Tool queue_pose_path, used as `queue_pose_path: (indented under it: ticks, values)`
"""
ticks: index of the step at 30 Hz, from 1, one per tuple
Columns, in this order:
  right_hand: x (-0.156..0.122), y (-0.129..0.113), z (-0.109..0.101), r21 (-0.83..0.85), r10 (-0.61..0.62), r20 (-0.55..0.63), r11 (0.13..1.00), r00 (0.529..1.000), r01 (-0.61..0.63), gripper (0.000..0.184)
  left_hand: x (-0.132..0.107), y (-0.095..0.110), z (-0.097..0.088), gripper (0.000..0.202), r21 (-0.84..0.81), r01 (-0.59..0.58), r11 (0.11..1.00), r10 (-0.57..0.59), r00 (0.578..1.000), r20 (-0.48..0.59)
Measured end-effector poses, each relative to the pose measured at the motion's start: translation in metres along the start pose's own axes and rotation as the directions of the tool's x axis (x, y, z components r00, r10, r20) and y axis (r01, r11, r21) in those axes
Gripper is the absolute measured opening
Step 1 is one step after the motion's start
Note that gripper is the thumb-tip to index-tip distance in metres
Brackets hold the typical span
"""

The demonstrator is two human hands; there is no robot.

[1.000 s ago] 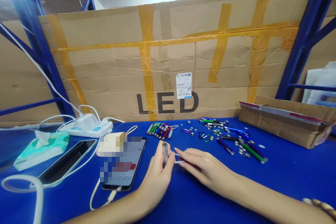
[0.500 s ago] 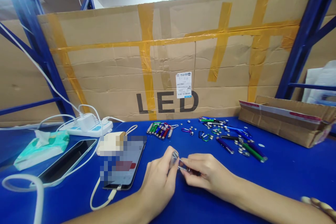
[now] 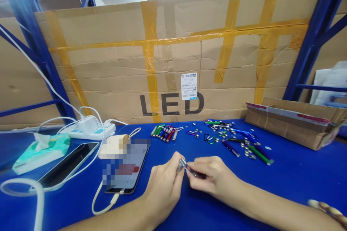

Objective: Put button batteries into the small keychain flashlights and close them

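Silver mini torch [image 3: 181, 163] pinched in my left hand [image 3: 164, 184]; right hand [image 3: 214, 179] closed on a dark part [image 3: 197, 173] at its tip — mating step, I judge — next needs straight alignment

Blue table [image 3: 298, 177]: power strip [image 3: 90, 132] and tissue pack [image 3: 40, 151] by its left edge, keychain flashlights [image 3: 165, 132] along its far edge.

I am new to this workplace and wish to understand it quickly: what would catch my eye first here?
The large cardboard box marked LED, crossed with yellow tape, fills the back, behind the blue table. At the front centre, the left hand and right hand together hold a small silver torch; behind them lie scattered coloured torches.
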State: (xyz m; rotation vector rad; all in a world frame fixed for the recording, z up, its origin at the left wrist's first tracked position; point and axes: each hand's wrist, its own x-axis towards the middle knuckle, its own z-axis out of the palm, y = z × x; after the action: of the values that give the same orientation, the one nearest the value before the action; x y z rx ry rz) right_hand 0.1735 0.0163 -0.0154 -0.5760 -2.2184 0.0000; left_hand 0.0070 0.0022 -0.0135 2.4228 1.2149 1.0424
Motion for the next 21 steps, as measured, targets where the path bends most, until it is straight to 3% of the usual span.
queue_pose_path:
  ticks: [6, 10, 13, 21]
  values:
    - [0.004, 0.010, -0.012, -0.091, -0.066, -0.085, 0.994, 0.994, 0.059, 0.038, 0.000, 0.006, -0.001, 0.019, -0.042, 0.091, 0.995, -0.090, 0.996, 0.019]
    - [0.005, 0.010, -0.016, -0.054, -0.038, -0.159, 0.998, 0.986, 0.030, 0.034, 0.001, 0.008, 0.001, 0.011, 0.084, 0.136, 0.987, -0.143, 0.986, 0.084]
    - [0.004, 0.005, -0.013, -0.017, -0.075, -0.179, 0.997, 0.981, 0.073, 0.031, 0.001, 0.009, 0.002, 0.004, 0.200, 0.119, 0.972, -0.148, 0.980, 0.133]
    - [0.006, 0.009, -0.015, -0.016, -0.117, -0.069, 0.993, 0.991, 0.116, 0.030, 0.001, 0.008, -0.001, 0.010, 0.201, 0.090, 0.975, -0.120, 0.982, 0.144]
